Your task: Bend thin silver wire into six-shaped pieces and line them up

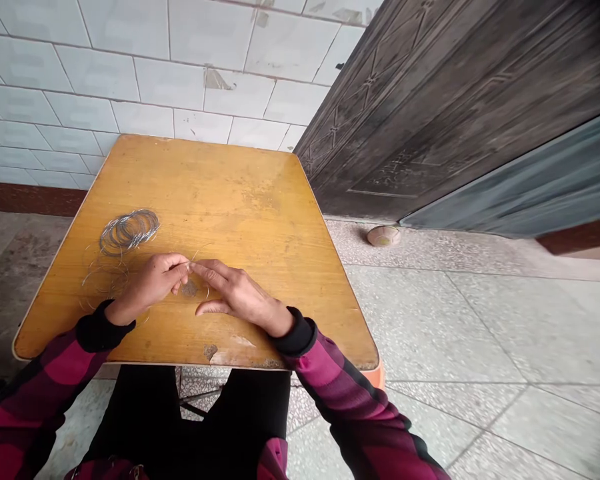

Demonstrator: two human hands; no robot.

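My left hand (153,283) and my right hand (235,293) meet at the fingertips over the middle of a small yellow wooden table (240,193). Both pinch a thin wire ring (196,270) that is hard to make out against the wood. The left fingers are curled into a pinch; the right fingers are stretched out with the thumb tucked under. A pile of thin silver wire rings (129,231) lies just left of and beyond my left hand. A few looser rings (103,280) lie beside my left wrist.
The table stands against a white tiled wall (130,73). A dark carved door (455,100) runs along the right. A small round object (383,235) lies on the tiled floor by the door. The table's near edge has chipped patches (230,350).
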